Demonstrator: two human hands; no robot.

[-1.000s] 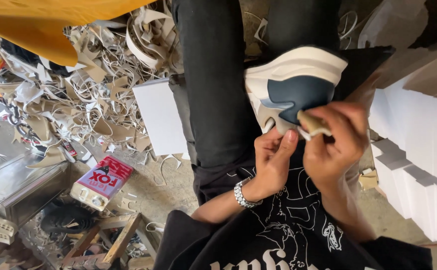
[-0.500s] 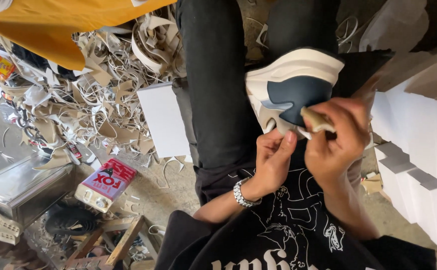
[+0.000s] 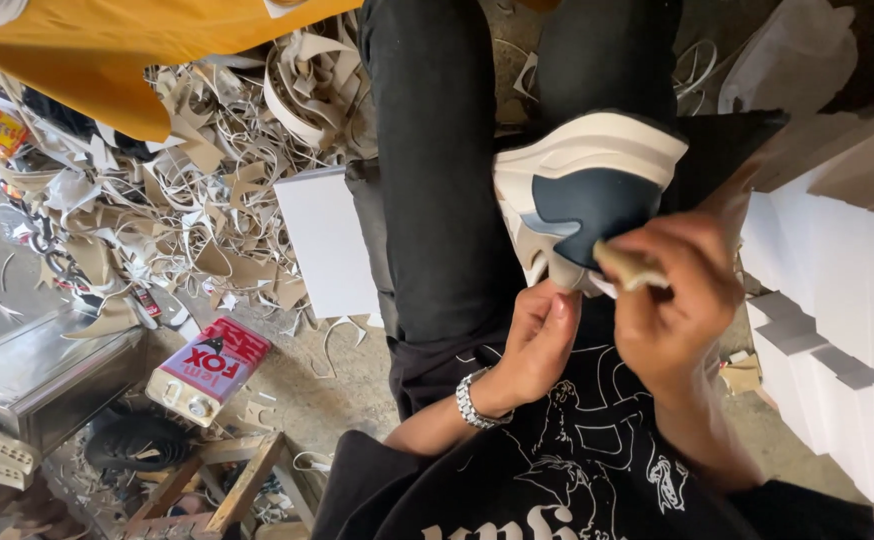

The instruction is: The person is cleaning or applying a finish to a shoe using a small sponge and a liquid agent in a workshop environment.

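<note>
Shoe sole: a chunky cream and dark navy shoe sole [image 3: 587, 190] rests bottom-up on the person's lap, across the black trousers [image 3: 447, 200], its near end between the two hands.

Left hand: the left hand [image 3: 537, 345] steadies the near end of the sole from below; its fingers [image 3: 547, 305] are curled together and pressed against the pale edge. A silver bracelet [image 3: 474, 400] sits on the wrist.

Right hand: the right hand [image 3: 672, 295] pinches a small tan tool [image 3: 629, 266], possibly a brush or a trimming piece, between thumb and fingers, its tip touching the sole where navy meets cream. What kind of tool it is cannot be told.

Step in hand: judging by the grip, the work is at the finishing of the sole's edge, whether wiping, trimming or coating along the seam near the heel end.

Next move calls for: a firm hold by the left hand so the sole does not rock on the thigh, and a light, even stroke of the tool along the curved border without slipping onto the navy panel.

Surroundings: pale offcut strips [image 3: 207, 190] heap on the floor by the left edge of the lap; a red and white tin [image 3: 209, 367] lies on the floor below them; white blocks [image 3: 837, 300] stack at the right; a yellow sheet [image 3: 127, 50] hangs above.
</note>
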